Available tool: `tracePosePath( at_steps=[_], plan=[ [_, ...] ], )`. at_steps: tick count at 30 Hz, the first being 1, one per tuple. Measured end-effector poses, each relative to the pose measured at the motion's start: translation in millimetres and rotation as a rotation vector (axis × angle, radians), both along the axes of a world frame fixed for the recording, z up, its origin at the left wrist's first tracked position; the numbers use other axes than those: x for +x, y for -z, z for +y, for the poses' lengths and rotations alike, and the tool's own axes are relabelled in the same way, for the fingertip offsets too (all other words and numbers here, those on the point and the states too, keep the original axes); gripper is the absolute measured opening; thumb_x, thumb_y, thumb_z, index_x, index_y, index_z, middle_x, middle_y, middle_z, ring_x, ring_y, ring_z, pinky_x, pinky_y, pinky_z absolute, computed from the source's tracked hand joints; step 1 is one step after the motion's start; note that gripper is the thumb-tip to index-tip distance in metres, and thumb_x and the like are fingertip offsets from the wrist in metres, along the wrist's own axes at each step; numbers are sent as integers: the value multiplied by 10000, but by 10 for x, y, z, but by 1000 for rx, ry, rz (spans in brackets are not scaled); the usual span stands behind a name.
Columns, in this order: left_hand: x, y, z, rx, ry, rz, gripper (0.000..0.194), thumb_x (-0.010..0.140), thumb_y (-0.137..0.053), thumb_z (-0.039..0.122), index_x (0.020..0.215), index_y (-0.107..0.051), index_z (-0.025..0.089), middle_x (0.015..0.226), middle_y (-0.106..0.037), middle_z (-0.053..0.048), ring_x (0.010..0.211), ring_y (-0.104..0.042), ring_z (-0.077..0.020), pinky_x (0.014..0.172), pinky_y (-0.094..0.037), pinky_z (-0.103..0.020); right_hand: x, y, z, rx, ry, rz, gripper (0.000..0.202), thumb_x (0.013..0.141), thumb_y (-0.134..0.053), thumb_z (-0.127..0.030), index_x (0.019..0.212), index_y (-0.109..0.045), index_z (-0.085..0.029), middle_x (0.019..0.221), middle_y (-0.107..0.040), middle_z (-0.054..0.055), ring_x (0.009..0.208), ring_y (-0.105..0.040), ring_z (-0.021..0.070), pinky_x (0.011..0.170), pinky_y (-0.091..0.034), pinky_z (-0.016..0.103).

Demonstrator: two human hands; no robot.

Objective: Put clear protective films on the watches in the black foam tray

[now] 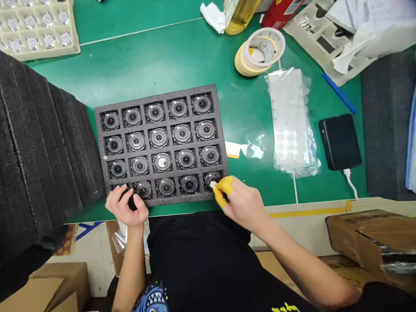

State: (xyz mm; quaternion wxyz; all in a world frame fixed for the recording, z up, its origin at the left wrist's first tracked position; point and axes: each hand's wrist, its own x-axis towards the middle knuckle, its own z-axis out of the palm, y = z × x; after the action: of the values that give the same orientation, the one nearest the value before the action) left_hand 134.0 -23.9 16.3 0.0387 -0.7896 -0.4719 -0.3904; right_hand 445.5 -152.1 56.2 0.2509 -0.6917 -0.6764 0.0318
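Observation:
A grey foam tray [161,146] lies on the green table, its compartments each holding a round dark watch case [186,159] with the sensor side up. One in the middle, a watch case with a pale disc [162,162], looks lighter than the others. My right hand [242,199] wears yellow finger covers and pinches a small white wad [213,184] against the watch case in the near right corner compartment. At the near left corner, my left hand [127,207] rests on the tray with its fingers apart, partly hiding the watch case there.
Stacked dark foam trays [42,143] rise on the left. A pale tray of watch parts [39,26] sits at the far left. To the right are tape rolls [260,52], clear sticker sheets [287,121], a phone [340,142] on a white cable and a blue pen [339,93].

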Motion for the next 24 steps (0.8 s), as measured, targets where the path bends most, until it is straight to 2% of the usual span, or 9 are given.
tracePosePath(
  at_steps=[2, 6, 10, 15, 18, 21, 24],
  plan=[
    [-3, 7, -1, -31, -26, -1, 143, 966, -665, 305, 1077, -700, 221, 1138, -767, -162, 1177, -711, -355, 1041, -554, -592, -5, 0, -7, -2, -16, 12, 124, 1092, -612, -136, 1004, -645, -218, 872, -730, 54, 816, -656, 197, 602, -438, 305],
    [1, 23, -10, -68, -47, -28, 137, 971, -653, 323, 1052, -699, 223, 1107, -766, -157, 1153, -718, -346, 1043, -565, -593, -24, 8, -18, -18, 75, -44, 172, 1100, -577, -148, 958, -620, -234, 839, -691, 57, 782, -640, 210, 601, -439, 322],
    [18, 37, -16, -73, -25, -69, 122, 981, -662, 288, 1074, -696, 219, 1126, -757, -155, 1182, -703, -345, 1065, -545, -596, -35, 43, -9, -12, -4, -9, 127, 1102, -591, -154, 1010, -632, -231, 855, -706, 49, 808, -658, 205, 619, -452, 313],
    [29, 37, -19, -37, 11, -82, 123, 977, -665, 225, 1095, -697, 212, 1153, -757, -153, 1214, -697, -339, 1084, -544, -588, -8, 68, -90, -35, 111, -80, 173, 1094, -560, -180, 939, -614, -233, 820, -682, 56, 716, -610, 210, 576, -392, 341],
    [31, 35, -19, -12, 27, -79, 146, 973, -659, 190, 1112, -701, 208, 1151, -765, -150, 1215, -707, -332, 1078, -563, -579, -23, 15, -113, -68, 51, 31, 186, 1101, -573, -210, 921, -618, -235, 784, -663, 30, 667, -588, 186, 569, -396, 332],
    [32, 44, -18, -30, 18, -100, 122, 981, -653, 214, 1093, -700, 210, 1136, -764, -147, 1197, -707, -331, 1078, -554, -581, -129, -34, 46, -37, -74, 197, 137, 1120, -593, -233, 996, -650, -227, 866, -721, 38, 730, -639, 168, 628, -467, 304],
    [38, 55, -22, -44, 24, -137, 115, 988, -649, 224, 1088, -701, 210, 1131, -764, -145, 1191, -698, -332, 1093, -533, -590, -276, -8, 270, -28, -177, 115, 162, 1132, -574, -243, 1007, -675, -221, 927, -764, 66, 829, -686, 186, 676, -490, 309]
  ],
)
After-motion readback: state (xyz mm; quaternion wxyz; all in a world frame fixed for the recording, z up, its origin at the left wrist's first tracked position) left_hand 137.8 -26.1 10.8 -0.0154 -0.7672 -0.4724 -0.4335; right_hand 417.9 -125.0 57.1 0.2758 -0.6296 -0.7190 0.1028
